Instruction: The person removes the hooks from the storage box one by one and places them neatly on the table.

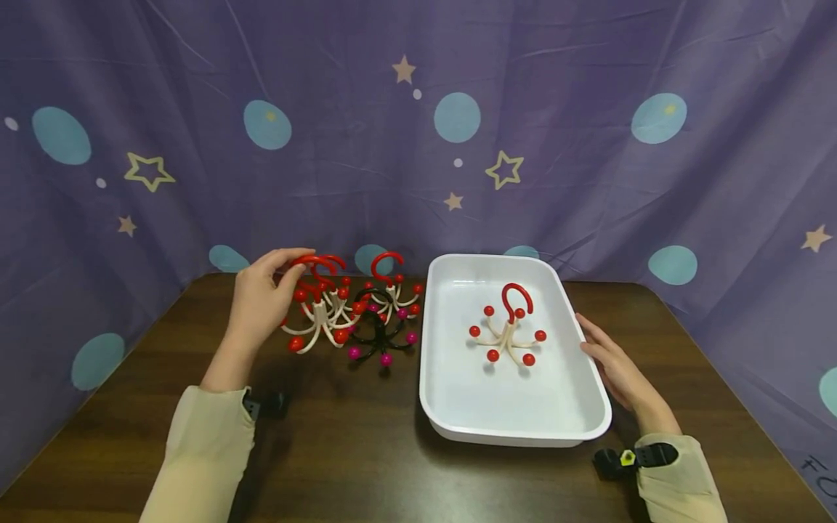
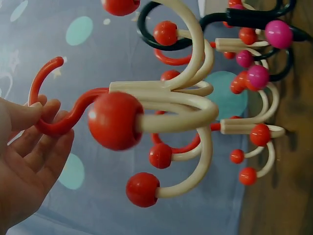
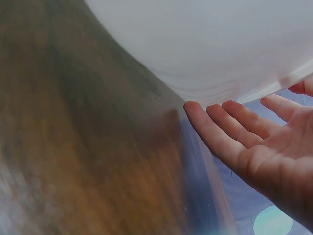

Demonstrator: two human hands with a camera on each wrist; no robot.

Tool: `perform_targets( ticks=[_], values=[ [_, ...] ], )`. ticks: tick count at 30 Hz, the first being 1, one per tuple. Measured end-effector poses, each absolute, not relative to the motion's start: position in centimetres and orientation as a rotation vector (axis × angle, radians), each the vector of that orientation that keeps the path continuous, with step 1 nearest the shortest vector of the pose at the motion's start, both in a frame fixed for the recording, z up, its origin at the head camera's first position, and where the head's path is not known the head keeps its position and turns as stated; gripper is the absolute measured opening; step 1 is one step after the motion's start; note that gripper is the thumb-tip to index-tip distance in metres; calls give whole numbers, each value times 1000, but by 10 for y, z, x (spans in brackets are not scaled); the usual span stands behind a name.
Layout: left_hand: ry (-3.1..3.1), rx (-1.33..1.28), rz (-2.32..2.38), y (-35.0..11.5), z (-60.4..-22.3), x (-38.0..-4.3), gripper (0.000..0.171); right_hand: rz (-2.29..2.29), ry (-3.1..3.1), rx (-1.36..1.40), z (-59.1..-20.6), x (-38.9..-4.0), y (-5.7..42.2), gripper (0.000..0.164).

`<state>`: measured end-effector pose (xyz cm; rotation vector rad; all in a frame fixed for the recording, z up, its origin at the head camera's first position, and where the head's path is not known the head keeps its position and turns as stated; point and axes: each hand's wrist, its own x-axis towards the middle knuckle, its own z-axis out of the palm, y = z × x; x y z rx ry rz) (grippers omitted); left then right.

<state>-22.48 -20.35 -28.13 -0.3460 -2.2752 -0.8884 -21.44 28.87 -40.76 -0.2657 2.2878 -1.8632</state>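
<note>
My left hand (image 1: 264,294) pinches the red hook of a cream multi-arm hanger (image 1: 320,317) with red ball tips. In the left wrist view, that hanger (image 2: 161,103) appears raised off the table, with thumb and fingers on its hook. Behind and beside it stand other cream hangers (image 1: 392,294) with red hooks and a black hanger (image 1: 379,335) with pink balls, partly overlapping. Another cream hanger (image 1: 506,335) stands upright in the white tray (image 1: 458,399). My right hand (image 1: 611,363) touches the tray's right side, its fingers (image 3: 230,125) extended against the outer wall.
The brown wooden table (image 1: 340,450) carries everything. A purple curtain (image 1: 366,145) with stars and blue spots hangs behind the table. The tray's raised rim stands just right of the grouped hangers.
</note>
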Motion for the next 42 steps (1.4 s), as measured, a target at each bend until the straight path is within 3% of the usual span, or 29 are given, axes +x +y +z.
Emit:
perform_targets(
  ticks=[22,42],
  values=[
    [-2388,-228,-891,-223,-328,-240,19,-1875,2276,-263,-409,-213,288,58],
    [-2436,-154,-954,-225,-347,-241,18,-1878,2270,-263,-409,-215,289,58]
  ],
)
